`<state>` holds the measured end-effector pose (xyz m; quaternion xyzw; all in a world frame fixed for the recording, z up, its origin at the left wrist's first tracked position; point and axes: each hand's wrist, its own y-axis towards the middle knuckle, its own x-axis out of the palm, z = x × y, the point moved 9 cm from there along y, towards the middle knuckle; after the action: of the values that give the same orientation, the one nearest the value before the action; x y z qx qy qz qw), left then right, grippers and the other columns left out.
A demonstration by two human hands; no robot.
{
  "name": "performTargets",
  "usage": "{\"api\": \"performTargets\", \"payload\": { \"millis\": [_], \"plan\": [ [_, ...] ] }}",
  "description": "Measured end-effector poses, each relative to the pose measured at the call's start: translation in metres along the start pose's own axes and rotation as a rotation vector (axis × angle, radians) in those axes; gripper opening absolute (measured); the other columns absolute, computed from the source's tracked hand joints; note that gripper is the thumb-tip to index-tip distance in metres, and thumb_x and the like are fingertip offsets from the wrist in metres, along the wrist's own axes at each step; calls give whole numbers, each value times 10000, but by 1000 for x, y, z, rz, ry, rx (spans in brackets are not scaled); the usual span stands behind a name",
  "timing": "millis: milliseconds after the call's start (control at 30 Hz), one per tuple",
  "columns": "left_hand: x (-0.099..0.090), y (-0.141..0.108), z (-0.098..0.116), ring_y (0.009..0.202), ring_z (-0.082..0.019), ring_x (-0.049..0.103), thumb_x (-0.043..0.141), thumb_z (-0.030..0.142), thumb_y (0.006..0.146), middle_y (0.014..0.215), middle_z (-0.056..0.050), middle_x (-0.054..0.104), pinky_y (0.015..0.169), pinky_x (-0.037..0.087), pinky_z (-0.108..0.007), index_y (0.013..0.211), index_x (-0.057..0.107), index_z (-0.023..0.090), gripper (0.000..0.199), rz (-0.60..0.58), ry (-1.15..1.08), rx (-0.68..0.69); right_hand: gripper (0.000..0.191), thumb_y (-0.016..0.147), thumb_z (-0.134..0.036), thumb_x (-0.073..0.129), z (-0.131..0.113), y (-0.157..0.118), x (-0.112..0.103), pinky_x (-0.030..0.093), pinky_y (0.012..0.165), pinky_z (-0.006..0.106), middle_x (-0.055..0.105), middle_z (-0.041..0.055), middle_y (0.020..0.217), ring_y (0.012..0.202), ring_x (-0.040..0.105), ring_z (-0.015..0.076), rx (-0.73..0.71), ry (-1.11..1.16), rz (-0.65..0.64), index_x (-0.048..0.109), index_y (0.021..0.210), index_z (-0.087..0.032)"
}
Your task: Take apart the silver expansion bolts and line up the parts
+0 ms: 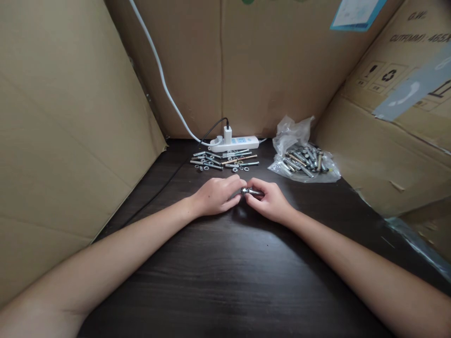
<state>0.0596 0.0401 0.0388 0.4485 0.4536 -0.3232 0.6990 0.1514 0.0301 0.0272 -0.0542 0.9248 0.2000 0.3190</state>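
"Fingers first: what is being gripped?"

"A metal bolt [255,192] is pinched between the thumb and fingers of the right hand [273,199]. Its rounded end is met by the curled fingers of the left hand [218,195]; whether it is gripped there too cannot be told."

"Where is it held?"

"Between the two hands, over the dark table [225,277]."

"And how much has been done?"

"One bolt is being handled. Beyond it, loose bolts [213,166] and small rings [234,170] are spread before the power strip [250,142], and more bolts [306,159] are heaped in the clear bag [289,134] to the right. No finished pile can be made out, so what is complete cannot be judged; plenty, seemingly, is left unhandled."
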Motion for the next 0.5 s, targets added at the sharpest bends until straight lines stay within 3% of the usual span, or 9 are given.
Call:
{"api": "performTargets", "payload": {
  "millis": [200, 333, 500],
  "plan": [
    [1, 1, -2, 725, -136, 591, 440, 304, 895, 857, -15, 628, 644, 427, -243, 1010, 541, 167, 205, -5, -6, -15, 83, 747, -249, 544, 1, -1, 1, 342, 519, 192, 508, -42, 592, 538, 431, 91, -4, -15, 1, 566, 779, -175],
    [4, 1, -5, 740, -156, 603, 338, 331, 945, 784, -15, 633, 685, 431, -271, 861, 566, 170, 292, -36, 48, -30, 77, 745, -239, 545, -1, -2, 3, 335, 514, 194, 504, -46, 577, 518, 423, 89, -14, -54, -17, 572, 787, -181],
    [-9, -1, -5, 797, -161, 586, 369, 303, 917, 964, -47, 610, 693, 441, -278, 1057, 486, 162, 230, 62, 23, -68, 73, 747, -238, 543, 1, -1, 0, 348, 531, 198, 512, -45, 596, 535, 434, 92, 5, -41, 11, 566, 782, -179]
  ]
}}
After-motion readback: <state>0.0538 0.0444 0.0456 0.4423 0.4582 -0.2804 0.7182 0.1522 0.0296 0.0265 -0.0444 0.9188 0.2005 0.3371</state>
